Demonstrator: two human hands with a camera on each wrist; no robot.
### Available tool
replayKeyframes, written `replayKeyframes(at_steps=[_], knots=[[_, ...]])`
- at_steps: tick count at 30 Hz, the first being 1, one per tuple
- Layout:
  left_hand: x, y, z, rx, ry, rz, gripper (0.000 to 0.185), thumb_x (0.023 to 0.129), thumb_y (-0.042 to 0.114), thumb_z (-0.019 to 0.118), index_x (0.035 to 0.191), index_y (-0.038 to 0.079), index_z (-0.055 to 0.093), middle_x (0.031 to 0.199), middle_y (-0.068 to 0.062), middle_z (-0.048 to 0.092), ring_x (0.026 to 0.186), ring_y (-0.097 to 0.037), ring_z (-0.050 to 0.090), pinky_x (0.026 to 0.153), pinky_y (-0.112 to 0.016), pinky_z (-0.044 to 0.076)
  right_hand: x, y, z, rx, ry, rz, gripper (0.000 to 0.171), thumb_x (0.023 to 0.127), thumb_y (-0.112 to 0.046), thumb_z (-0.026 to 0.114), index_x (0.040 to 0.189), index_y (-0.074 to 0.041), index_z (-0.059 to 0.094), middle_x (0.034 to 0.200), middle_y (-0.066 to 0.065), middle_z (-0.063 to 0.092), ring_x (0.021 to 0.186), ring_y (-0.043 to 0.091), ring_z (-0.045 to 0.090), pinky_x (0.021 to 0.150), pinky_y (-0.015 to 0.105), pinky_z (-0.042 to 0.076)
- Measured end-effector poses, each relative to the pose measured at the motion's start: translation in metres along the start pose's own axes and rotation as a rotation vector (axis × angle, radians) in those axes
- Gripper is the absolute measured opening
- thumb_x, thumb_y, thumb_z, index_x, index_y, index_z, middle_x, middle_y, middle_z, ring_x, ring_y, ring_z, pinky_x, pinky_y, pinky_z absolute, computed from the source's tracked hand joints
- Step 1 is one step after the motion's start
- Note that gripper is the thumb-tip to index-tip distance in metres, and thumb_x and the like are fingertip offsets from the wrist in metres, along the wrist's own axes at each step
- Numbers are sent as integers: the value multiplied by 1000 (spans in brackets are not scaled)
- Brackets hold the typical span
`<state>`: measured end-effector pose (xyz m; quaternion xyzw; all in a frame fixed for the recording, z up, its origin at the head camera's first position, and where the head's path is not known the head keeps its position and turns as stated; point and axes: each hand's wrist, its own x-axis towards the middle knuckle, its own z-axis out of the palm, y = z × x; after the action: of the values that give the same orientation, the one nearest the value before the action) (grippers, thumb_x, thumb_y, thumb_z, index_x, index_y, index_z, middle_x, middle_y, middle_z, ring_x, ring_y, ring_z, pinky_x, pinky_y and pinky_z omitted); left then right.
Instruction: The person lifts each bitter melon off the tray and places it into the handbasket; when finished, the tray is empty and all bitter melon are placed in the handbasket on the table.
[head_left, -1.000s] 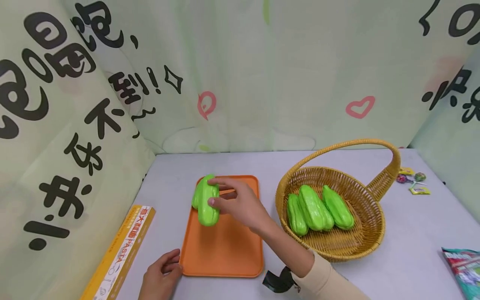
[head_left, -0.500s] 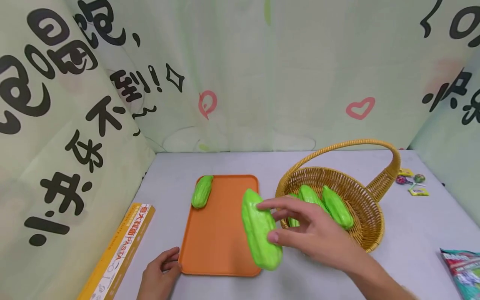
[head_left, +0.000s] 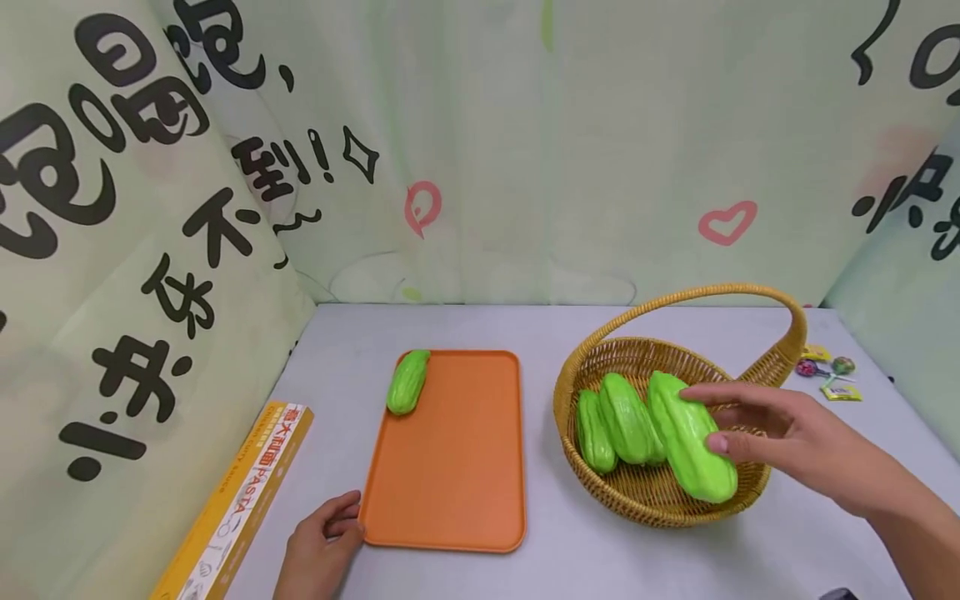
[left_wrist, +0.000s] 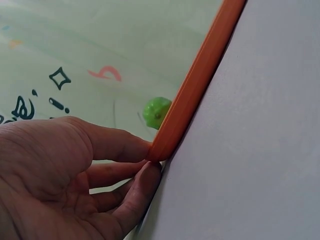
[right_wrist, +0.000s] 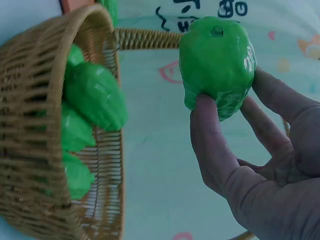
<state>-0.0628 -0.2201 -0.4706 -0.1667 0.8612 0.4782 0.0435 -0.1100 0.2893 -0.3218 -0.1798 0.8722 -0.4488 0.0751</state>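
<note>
My right hand (head_left: 795, 437) holds a glossy green ribbed gourd (head_left: 692, 446) between thumb and fingers, over the right part of the wicker basket (head_left: 573, 454). In the right wrist view the end of this gourd (right_wrist: 217, 65) faces me, above the fingertips and apart from the basket wall. Several similar gourds (head_left: 628, 417) lie inside the basket; the held one partly hides them in the head view. One more gourd (head_left: 408, 383) lies at the far left corner of the orange tray (head_left: 450, 475). The tray's near left corner is pinched by my left hand (head_left: 321, 546).
A yellow pasta box (head_left: 240, 500) lies left of the tray along the wall. Lollipops and small yellow wrapped sweets (head_left: 842, 392) lie right of the basket. The basket's tall arched handle (head_left: 690, 292) rises over its back. Printed cloth walls (head_left: 562, 167) surround the table.
My right hand has carried a gourd from over the tray rightward to above the basket. The left hand has stayed at the tray corner. The view has shifted slightly.
</note>
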Motion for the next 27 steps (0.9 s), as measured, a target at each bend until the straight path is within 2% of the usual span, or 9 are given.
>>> replayKeyframes(at_steps=[2,6,10,13,16,21,23,27], knots=[[1,0,0,3,-3,4,45,85,9,68,129,0,62,108,-4,68,91,-15,62,74,-25,50,8,17,-8,-18,-12,28,42,97,-17,64,139,-20,57,135,5,52,106,12,58,79,29,52],[2,1,1,6,-2,-8,45,85,10,68,129,1,62,108,-3,68,92,-15,62,75,-26,50,25,49,-16,25,-52,76,41,100,-19,58,141,-18,55,140,10,48,111,11,58,79,35,55],[2,1,1,-3,-9,-3,46,85,9,68,129,0,62,108,-4,67,91,-15,62,74,-26,50,36,75,-15,89,-82,102,42,100,-18,57,142,-13,54,142,15,46,109,12,60,79,38,56],[2,0,1,-8,-13,3,46,85,9,69,129,-1,61,108,-4,67,91,-16,62,73,-26,50,41,85,-11,114,-99,106,44,100,-19,59,142,-12,53,143,20,44,109,12,59,79,38,56],[1,0,1,-5,-11,4,46,85,9,69,129,-1,62,108,-4,67,91,-15,62,73,-26,50,46,90,-8,113,-110,100,46,99,-21,61,143,-12,53,143,22,44,113,19,57,77,39,56],[2,-1,1,-8,-9,4,46,85,8,69,129,-1,62,108,-4,68,90,-15,63,73,-26,50,50,94,-8,115,-120,103,47,99,-21,61,144,-11,51,145,25,42,120,37,52,77,38,56],[2,-1,0,-7,-10,7,46,85,8,69,129,-2,61,108,-5,68,90,-15,63,73,-26,50,51,95,-8,120,-128,105,48,99,-21,61,145,-11,51,144,25,42,120,35,53,77,39,56],[1,-2,0,-3,-13,18,47,85,9,70,130,-2,61,108,-4,67,90,-15,63,73,-25,50,54,96,-8,106,-133,107,48,99,-23,61,145,-14,51,141,24,46,114,15,56,77,38,56]])
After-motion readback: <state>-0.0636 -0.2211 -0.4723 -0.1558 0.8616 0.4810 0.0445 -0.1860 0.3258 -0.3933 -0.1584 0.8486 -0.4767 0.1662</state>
